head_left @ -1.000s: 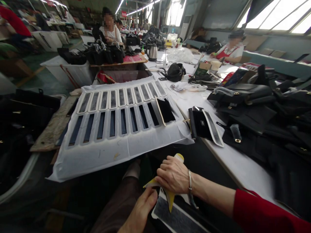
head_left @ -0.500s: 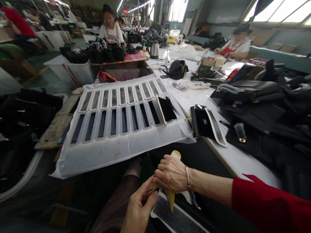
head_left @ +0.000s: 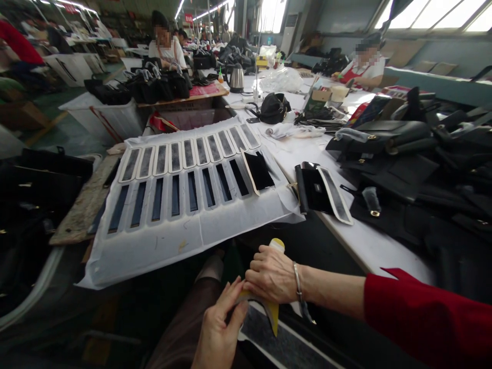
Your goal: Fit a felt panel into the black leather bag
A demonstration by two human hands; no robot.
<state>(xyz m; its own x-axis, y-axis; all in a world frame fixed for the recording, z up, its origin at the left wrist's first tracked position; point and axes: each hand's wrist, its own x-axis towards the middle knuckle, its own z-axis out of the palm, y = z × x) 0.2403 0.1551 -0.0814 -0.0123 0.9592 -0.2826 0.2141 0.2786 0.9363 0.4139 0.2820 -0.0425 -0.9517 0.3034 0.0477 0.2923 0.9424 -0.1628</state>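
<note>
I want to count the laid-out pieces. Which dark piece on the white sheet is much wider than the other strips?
The wide black piece at the right end of the white sheet. The other strips are narrow and lie in two rows.

light: daylight from windows [head_left: 434, 15], blown out | foreground: dim | edges: wide-angle stretch, soft blur

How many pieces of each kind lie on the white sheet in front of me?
Grey strips with white borders: 10
Dark blue strips: 8
Black square leather piece: 1
Total: 19
</note>
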